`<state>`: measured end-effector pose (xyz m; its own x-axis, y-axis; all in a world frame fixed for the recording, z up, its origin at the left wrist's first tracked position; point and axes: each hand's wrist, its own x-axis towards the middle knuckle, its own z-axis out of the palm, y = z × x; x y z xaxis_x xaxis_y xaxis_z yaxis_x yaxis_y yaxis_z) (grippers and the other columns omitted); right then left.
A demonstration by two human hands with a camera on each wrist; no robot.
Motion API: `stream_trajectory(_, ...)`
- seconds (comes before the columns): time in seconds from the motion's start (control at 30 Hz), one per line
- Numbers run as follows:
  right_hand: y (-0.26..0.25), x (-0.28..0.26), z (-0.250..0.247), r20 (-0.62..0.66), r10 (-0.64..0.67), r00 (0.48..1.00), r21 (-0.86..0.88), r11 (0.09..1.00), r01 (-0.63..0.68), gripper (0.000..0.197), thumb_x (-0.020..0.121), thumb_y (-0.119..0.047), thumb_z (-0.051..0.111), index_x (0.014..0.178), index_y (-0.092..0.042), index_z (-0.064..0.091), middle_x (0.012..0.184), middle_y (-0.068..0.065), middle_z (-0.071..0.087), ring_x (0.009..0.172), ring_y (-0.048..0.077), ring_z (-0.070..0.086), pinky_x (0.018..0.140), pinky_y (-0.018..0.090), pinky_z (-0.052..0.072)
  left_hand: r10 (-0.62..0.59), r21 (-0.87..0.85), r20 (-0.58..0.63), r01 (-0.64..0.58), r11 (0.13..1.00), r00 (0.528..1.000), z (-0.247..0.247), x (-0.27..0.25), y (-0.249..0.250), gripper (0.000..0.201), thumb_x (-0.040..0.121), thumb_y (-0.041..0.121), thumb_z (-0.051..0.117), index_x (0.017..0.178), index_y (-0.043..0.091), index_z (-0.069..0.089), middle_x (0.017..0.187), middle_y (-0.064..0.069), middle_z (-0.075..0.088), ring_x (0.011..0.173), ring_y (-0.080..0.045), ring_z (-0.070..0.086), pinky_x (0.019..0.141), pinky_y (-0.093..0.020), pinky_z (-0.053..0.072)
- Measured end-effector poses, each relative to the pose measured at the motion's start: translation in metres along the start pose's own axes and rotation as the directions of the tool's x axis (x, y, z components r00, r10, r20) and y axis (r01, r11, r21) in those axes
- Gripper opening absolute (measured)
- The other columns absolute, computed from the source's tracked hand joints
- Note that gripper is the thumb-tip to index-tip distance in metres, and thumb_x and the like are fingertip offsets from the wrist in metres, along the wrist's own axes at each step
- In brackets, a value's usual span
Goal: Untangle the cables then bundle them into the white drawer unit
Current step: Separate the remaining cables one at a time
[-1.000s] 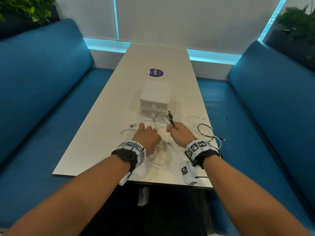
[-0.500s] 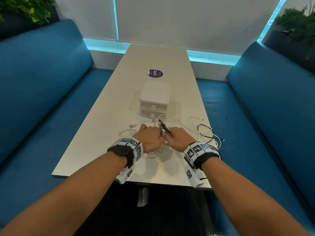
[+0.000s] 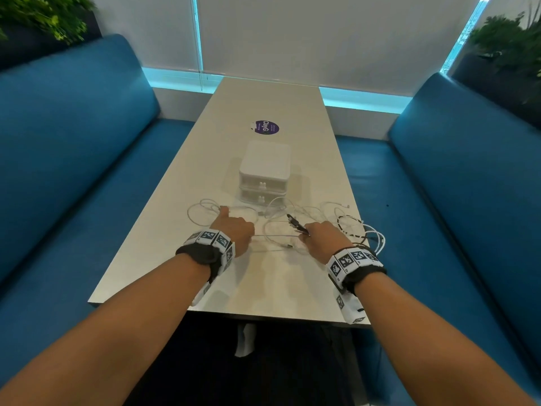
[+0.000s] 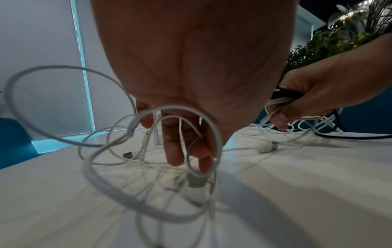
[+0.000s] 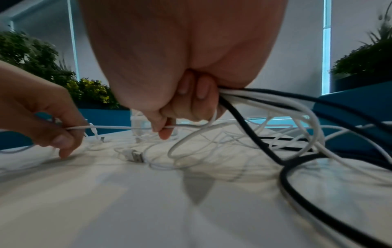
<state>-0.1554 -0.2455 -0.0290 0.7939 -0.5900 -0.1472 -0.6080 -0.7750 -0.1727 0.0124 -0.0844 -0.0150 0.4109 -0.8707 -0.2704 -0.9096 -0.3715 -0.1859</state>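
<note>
I see a long, pale beige rectangular worktop [image 3: 164, 244] running away from me between two blue benches. A small white plastic drawer unit [image 3: 265, 171] stands on it near the middle, and a round purple sticker [image 3: 266, 127] lies flat beyond that. A loose tangle of thin white cables [image 3: 278, 212] sprawls in front of the unit, with a black cable [image 3: 348, 227] looping at its right.

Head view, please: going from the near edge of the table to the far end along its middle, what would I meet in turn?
Near table edge → left hand and right hand, level with each other, gripping cables → loose white cables → white drawer unit → purple sticker.
</note>
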Motion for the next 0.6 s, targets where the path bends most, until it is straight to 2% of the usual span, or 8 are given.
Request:
stream_trajectory(0.1, 0.002, -0.002, 0.002, -0.026, 0.060, 0.998, 0.045, 0.997, -0.059, 0.032, 0.102, -0.035, 0.044, 0.110, -0.009, 0.061, 0.104, 0.016, 0.064, 0.091, 0.034, 0.062, 0.072, 0.034, 0.046, 0.042, -0.024, -0.017, -0.042, 0.999, 0.999, 0.003, -0.001, 0.002, 0.025, 0.100, 0.021, 0.036, 0.088, 0.023, 0.059, 0.075, 0.006, 0.062, 0.074, -0.020, 0.056, 0.107, -0.051, 0.023)
stream_trajectory(0.2, -0.006, -0.003, 0.004, -0.119, 0.091, 0.989, 0.144, 0.987, -0.074, 0.034, 0.104, -0.032, 0.038, 0.109, -0.006, 0.060, 0.103, 0.019, 0.065, 0.093, 0.037, 0.062, 0.072, 0.036, 0.045, 0.099, -0.034, -0.041, -0.101, 0.994, 0.994, 0.002, -0.001, 0.018, 0.032, 0.105, 0.027, 0.029, 0.097, 0.024, 0.059, 0.086, 0.001, 0.069, 0.077, -0.021, 0.055, 0.101, -0.047, 0.024)
stream_trajectory(0.27, -0.012, -0.004, 0.003, -0.186, 0.103, 0.977, 0.218, 0.974, -0.062, 0.037, 0.105, -0.032, 0.036, 0.110, -0.004, 0.060, 0.103, 0.021, 0.066, 0.094, 0.039, 0.061, 0.071, 0.037, 0.043, 0.098, -0.008, -0.005, -0.098, 0.995, 0.995, 0.003, -0.001, 0.026, 0.026, 0.103, 0.023, 0.032, 0.103, 0.026, 0.058, 0.093, -0.001, 0.069, 0.077, -0.021, 0.050, 0.102, -0.047, 0.025)
stream_trajectory(0.37, -0.019, -0.006, 0.002, -0.245, 0.063, 0.967, 0.329, 0.944, 0.021, 0.036, 0.105, -0.032, 0.038, 0.107, -0.005, 0.062, 0.098, 0.021, 0.068, 0.092, 0.039, 0.061, 0.071, 0.038, 0.043, 0.071, -0.079, 0.015, -0.070, 0.994, 0.997, 0.003, 0.003, 0.034, 0.023, 0.101, 0.023, 0.035, 0.094, 0.025, 0.057, 0.095, -0.002, 0.069, 0.076, -0.022, 0.049, 0.101, -0.047, 0.027)
stream_trajectory(0.43, -0.026, -0.008, 0.003, -0.219, -0.001, 0.976, 0.391, 0.916, 0.089, 0.033, 0.104, -0.032, 0.043, 0.103, -0.007, 0.064, 0.093, 0.017, 0.069, 0.087, 0.036, 0.061, 0.068, 0.035, 0.041, 0.078, -0.133, -0.009, -0.078, 0.988, 0.997, 0.000, 0.005, 0.040, 0.022, 0.099, 0.021, 0.037, 0.085, 0.027, 0.053, 0.083, 0.002, 0.064, 0.075, -0.022, 0.050, 0.098, -0.045, 0.028)
stream_trajectory(0.5, -0.031, -0.009, 0.007, -0.123, -0.087, 0.989, 0.412, 0.901, 0.131, 0.030, 0.102, -0.031, 0.045, 0.101, -0.009, 0.066, 0.091, 0.012, 0.069, 0.085, 0.031, 0.062, 0.069, 0.034, 0.043, 0.106, -0.154, -0.042, -0.111, 0.982, 0.994, -0.003, 0.005, 0.045, 0.022, 0.099, 0.019, 0.038, 0.082, 0.029, 0.048, 0.071, 0.008, 0.054, 0.074, -0.021, 0.051, 0.096, -0.045, 0.028)
stream_trajectory(0.6, -0.032, -0.007, 0.011, 0.004, -0.124, 0.992, 0.409, 0.906, 0.112, 0.023, 0.099, -0.027, 0.048, 0.101, -0.012, 0.066, 0.095, 0.011, 0.068, 0.090, 0.030, 0.063, 0.071, 0.032, 0.043, 0.131, -0.122, -0.067, -0.139, 0.983, 0.989, -0.003, 0.005, 0.046, 0.023, 0.098, 0.016, 0.038, 0.095, 0.028, 0.057, 0.076, 0.009, 0.056, 0.073, -0.021, 0.053, 0.094, -0.044, 0.028)
